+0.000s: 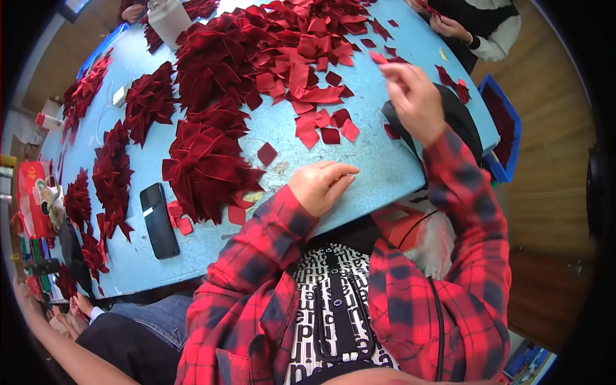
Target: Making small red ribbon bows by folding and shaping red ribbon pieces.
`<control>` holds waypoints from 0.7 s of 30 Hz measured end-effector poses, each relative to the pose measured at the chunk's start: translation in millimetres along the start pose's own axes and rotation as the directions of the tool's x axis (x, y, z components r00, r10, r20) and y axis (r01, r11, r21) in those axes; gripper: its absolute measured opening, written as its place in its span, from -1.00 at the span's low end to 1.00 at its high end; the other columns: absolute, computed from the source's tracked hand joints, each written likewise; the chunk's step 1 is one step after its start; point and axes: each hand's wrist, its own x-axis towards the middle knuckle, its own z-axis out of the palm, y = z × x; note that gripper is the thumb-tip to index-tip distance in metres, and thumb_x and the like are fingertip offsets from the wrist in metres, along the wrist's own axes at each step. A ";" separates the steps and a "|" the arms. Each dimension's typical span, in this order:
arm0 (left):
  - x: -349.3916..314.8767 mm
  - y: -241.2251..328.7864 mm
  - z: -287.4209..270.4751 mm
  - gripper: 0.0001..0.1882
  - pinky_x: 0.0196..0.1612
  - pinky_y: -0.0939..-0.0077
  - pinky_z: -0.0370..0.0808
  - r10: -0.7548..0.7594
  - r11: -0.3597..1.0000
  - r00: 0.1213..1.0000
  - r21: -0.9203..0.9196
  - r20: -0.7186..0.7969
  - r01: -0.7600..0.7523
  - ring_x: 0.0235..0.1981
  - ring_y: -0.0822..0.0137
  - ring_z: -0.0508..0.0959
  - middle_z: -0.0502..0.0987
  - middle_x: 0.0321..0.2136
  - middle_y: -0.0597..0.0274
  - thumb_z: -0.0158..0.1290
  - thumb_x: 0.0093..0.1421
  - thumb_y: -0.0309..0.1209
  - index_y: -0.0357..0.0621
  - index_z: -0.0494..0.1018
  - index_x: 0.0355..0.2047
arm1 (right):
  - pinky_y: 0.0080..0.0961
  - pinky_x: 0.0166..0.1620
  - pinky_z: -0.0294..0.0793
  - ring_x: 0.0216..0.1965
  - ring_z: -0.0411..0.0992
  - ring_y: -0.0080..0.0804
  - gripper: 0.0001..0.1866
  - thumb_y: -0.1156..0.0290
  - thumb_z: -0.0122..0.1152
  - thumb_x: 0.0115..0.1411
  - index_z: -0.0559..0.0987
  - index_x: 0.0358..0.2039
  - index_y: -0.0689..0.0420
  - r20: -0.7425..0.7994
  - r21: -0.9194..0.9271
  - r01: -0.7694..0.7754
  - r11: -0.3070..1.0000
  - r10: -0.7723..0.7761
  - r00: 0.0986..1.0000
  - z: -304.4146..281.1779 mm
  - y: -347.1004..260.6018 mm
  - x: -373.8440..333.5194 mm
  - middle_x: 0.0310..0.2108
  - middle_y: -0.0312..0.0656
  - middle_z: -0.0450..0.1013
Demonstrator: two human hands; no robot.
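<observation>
My left hand (323,186) is over the near edge of the blue table, its thumb and fingers drawn together. Whatever may be between them is too small to make out. My right hand (416,99) is raised at the table's right side, fingers curled toward the thumb. Just beyond its fingertips is a bright red fabric piece (378,58); whether they touch, I cannot tell. Left of my left hand stands a stack of dark red pointed velvet bows (205,163). A dark red fabric square (267,154) lies near it. Loose red squares (308,128) are scattered between my hands.
A big heap of red fabric pieces (256,45) covers the far middle. A black phone (160,221) lies at the left, near more velvet stacks (114,173). A white bottle (169,22) stands far back. At right are a blue bin (510,160) and a co-worker's hand (451,29).
</observation>
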 end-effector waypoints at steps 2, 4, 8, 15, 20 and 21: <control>-1.7 -4.5 1.5 -0.83 -0.40 0.38 0.55 -0.028 0.999 0.999 -0.033 -0.037 0.026 -0.46 0.20 0.63 0.61 -0.46 0.14 0.22 0.16 -0.48 -0.11 0.62 -0.20 | -0.34 -0.13 0.51 -0.20 0.54 -0.19 -0.77 0.38 0.14 0.24 0.61 -0.13 0.14 0.073 0.053 -0.124 0.991 0.120 0.990 39.9 18.8 35.8 -0.26 -0.13 0.57; -2.1 -5.8 0.7 -0.83 -0.40 0.38 0.55 -0.026 0.999 0.999 -0.032 -0.045 0.025 -0.45 0.18 0.62 0.61 -0.46 0.14 0.21 0.16 -0.48 -0.10 0.62 -0.21 | -0.32 -0.08 0.52 -0.15 0.56 -0.16 -0.73 0.35 0.15 0.24 0.61 -0.09 0.15 0.140 0.021 -0.204 0.979 0.199 0.970 71.7 37.6 64.8 -0.21 -0.10 0.60; -1.1 -4.5 -3.0 -0.83 -0.39 0.36 0.55 -0.002 1.000 0.999 -0.014 -0.044 0.002 -0.45 0.16 0.61 0.59 -0.49 0.15 0.20 0.16 -0.48 -0.08 0.62 -0.21 | -0.24 0.03 0.50 -0.08 0.55 -0.12 -0.64 0.25 0.15 0.21 0.61 -0.03 0.13 0.202 -0.049 -0.199 0.979 0.205 0.958 119.2 68.5 103.2 -0.15 -0.06 0.60; 0.5 -0.2 -5.3 -0.85 -0.37 0.32 0.55 -0.081 0.993 0.995 -0.093 -0.059 0.075 -0.43 0.14 0.62 0.57 -0.50 0.16 0.18 0.17 -0.45 -0.07 0.62 -0.22 | -0.24 0.13 0.44 0.01 0.44 -0.14 -0.64 0.29 0.18 0.10 0.66 -0.06 -0.06 0.262 -0.231 0.046 0.972 0.017 0.965 163.8 76.0 129.4 -0.05 -0.17 0.55; 0.1 0.3 -7.5 -0.85 -0.36 0.30 0.55 -0.134 0.985 0.991 -0.116 -0.030 0.129 -0.42 0.13 0.61 0.57 -0.49 0.16 0.17 0.18 -0.43 -0.07 0.62 -0.22 | -0.21 -0.05 0.52 -0.15 0.56 -0.12 -0.62 -0.05 0.10 0.24 0.71 -0.25 -0.07 0.462 -0.279 -0.104 0.955 0.228 0.857 144.8 57.9 132.9 -0.27 -0.15 0.63; -0.2 0.1 -7.2 -0.85 -0.36 0.30 0.55 -0.140 0.984 0.990 -0.116 -0.033 0.135 -0.42 0.13 0.61 0.57 -0.49 0.16 0.17 0.18 -0.43 -0.07 0.62 -0.22 | -0.19 -0.11 0.53 -0.22 0.59 -0.09 -0.51 -0.20 0.02 0.26 0.72 -0.31 -0.08 0.425 -0.297 -0.088 0.951 0.214 0.880 139.1 60.1 136.3 -0.35 -0.13 0.63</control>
